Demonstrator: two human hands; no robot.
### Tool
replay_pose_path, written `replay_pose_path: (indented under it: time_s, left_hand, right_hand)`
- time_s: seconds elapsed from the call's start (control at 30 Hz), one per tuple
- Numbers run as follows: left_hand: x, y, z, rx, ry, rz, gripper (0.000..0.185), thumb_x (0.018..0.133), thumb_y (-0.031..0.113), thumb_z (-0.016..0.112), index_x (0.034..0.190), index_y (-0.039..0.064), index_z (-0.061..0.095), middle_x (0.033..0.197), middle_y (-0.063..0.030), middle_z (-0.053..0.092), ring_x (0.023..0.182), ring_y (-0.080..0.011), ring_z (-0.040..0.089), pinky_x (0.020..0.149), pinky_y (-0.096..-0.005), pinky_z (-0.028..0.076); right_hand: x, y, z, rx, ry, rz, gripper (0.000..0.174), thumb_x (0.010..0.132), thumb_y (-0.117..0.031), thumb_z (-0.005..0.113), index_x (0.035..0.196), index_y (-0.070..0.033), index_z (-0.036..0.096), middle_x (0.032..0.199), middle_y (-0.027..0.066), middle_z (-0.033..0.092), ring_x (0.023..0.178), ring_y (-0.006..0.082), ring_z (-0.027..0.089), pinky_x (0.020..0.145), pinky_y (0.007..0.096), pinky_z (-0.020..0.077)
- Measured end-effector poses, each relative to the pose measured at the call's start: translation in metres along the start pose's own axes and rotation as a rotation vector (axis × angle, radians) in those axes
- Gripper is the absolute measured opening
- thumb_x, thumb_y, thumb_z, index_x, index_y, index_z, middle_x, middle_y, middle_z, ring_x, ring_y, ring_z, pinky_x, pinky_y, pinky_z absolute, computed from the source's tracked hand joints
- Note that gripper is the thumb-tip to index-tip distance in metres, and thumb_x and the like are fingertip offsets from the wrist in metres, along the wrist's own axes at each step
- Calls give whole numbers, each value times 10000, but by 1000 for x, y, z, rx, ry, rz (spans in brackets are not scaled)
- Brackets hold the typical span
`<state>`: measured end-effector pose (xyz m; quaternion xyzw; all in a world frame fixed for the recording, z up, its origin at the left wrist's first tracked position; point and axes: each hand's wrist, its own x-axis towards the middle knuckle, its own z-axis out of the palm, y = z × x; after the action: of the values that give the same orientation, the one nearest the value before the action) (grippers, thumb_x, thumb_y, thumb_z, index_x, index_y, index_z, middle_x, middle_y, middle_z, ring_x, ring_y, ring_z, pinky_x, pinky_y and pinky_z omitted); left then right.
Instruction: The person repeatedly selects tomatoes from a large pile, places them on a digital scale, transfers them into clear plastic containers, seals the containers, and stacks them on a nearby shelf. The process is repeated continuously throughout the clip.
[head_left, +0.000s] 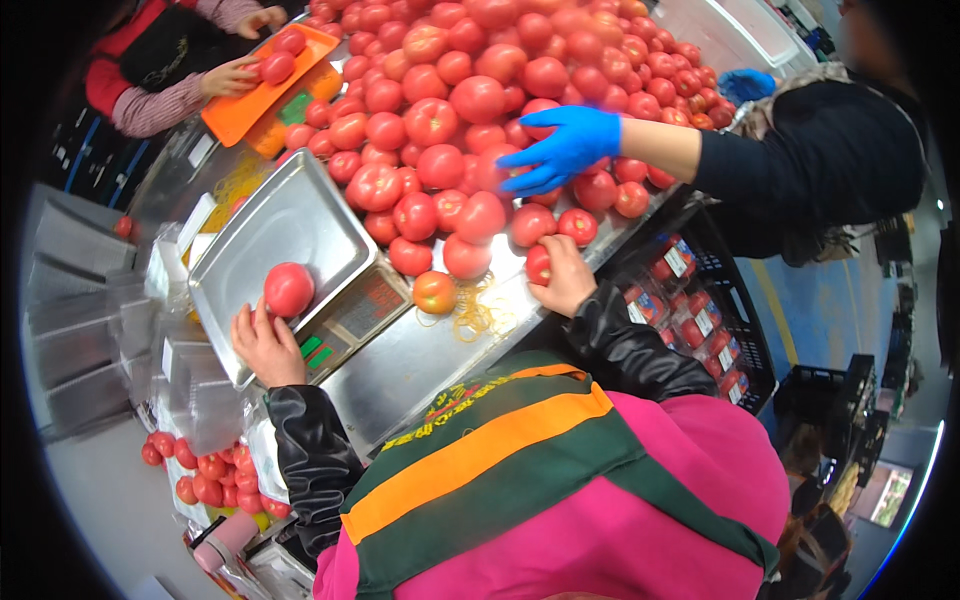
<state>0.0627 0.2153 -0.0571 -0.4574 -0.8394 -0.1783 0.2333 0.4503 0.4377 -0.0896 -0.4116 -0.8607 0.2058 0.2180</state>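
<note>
A single red tomato (289, 289) rests in the steel pan (277, 214) of a digital weighing scale (360, 319). My left hand (268, 346) is at its near side, fingers apart, fingertips against or just beside it. At the front edge of the steel table (420, 367), my right hand (566, 276) grips another tomato (538, 265). Between my hands, an orange-green tomato (434, 292) sits beside loose yellow rubber bands (480, 315). A large heap of tomatoes (431, 121) spreads beyond them.
At right, a co-worker's blue-gloved hand (562, 146) reaches over the heap. Another person's hand (231, 77) holds tomatoes on an orange tray (240, 109). A black crate (754, 360) contains packed tomatoes. Clear plastic containers (199, 390) stack at left, near more tomatoes (214, 469).
</note>
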Motion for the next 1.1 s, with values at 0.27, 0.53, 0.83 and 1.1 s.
replay_pose_path:
  time_s: [0.27, 0.53, 0.83, 1.1]
  left_hand:
    - [-4, 5, 4, 1, 51, -61, 399, 808, 117, 651, 1204, 152, 609, 1267, -121, 507, 1221, -382, 426, 1027, -486, 370]
    - [-10, -38, -40, -442, 39, -142, 529, 844, 153, 662, 1327, 23, 489, 1322, -203, 493, 1246, -380, 456, 1062, -432, 343]
    - [-84, -232, -125, -521, -395, -654, 313, 907, 217, 633, 1084, -37, 675, 1001, -116, 715, 932, -155, 644, 871, -275, 472]
    - [-67, -238, -114, -373, -413, -745, 305, 923, 261, 592, 971, -23, 694, 878, -113, 707, 826, -206, 657, 803, -288, 495]
  right_hand:
    - [64, -91, 3, 477, -240, -251, 666, 713, -276, 795, 1233, -21, 468, 1097, 194, 584, 1016, 319, 618, 868, 380, 494]
    - [139, -209, 86, 139, -28, -697, 544, 779, -265, 718, 1245, -56, 532, 1142, 174, 553, 1037, 351, 544, 863, 447, 460]
    - [97, -99, 50, -216, 65, -554, 519, 757, -192, 713, 1227, -40, 555, 1199, 176, 557, 1107, 347, 533, 934, 443, 412]
    - [102, -94, 60, -260, 23, -530, 578, 760, -186, 702, 1296, -70, 522, 1224, 152, 554, 1034, 345, 553, 894, 432, 422]
